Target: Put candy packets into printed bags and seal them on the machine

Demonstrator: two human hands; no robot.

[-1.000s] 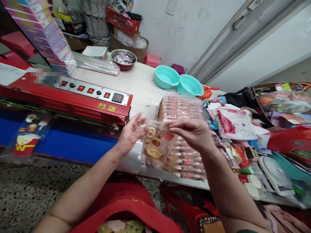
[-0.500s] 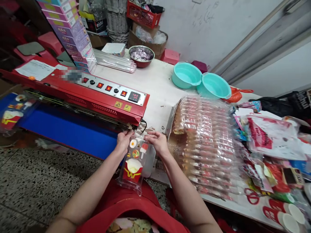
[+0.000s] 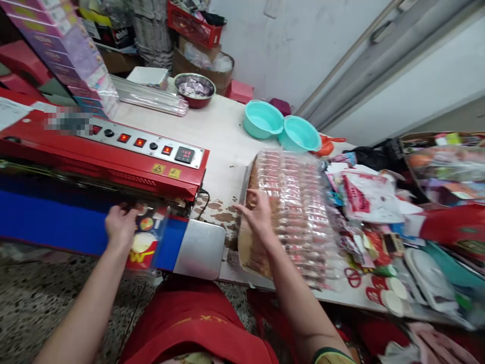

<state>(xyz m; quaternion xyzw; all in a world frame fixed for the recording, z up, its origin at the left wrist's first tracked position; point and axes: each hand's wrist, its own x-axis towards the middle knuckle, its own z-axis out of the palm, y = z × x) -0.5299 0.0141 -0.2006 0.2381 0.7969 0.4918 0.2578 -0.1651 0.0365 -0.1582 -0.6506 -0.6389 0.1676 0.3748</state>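
Observation:
My left hand (image 3: 120, 226) is closed on the top left of a clear plastic packet (image 3: 144, 247), which shows small food pictures or toys and a red and yellow fries carton. The packet is slightly blurred and lies over the blue conveyor belt (image 3: 76, 217), its upper edge along the front of the red sealing machine (image 3: 151, 177). My right hand (image 3: 259, 215) is open, thumb and forefinger apart, above the left side of a cardboard box (image 3: 248, 253). Rows of similar clear packets (image 3: 295, 217) fill that box.
A metal plate (image 3: 200, 250) ends the belt. Behind stand two turquoise basins (image 3: 263, 119), a steel bowl of sachets (image 3: 195, 90) and a tall stack of boxes (image 3: 64, 55). At right lie piled wrappers (image 3: 369, 197), red scissors (image 3: 353, 278) and paper cups (image 3: 392, 301).
My left hand and the packet have moved left along the belt. My right hand has let go of the packet and moved right to the box. The view has turned right.

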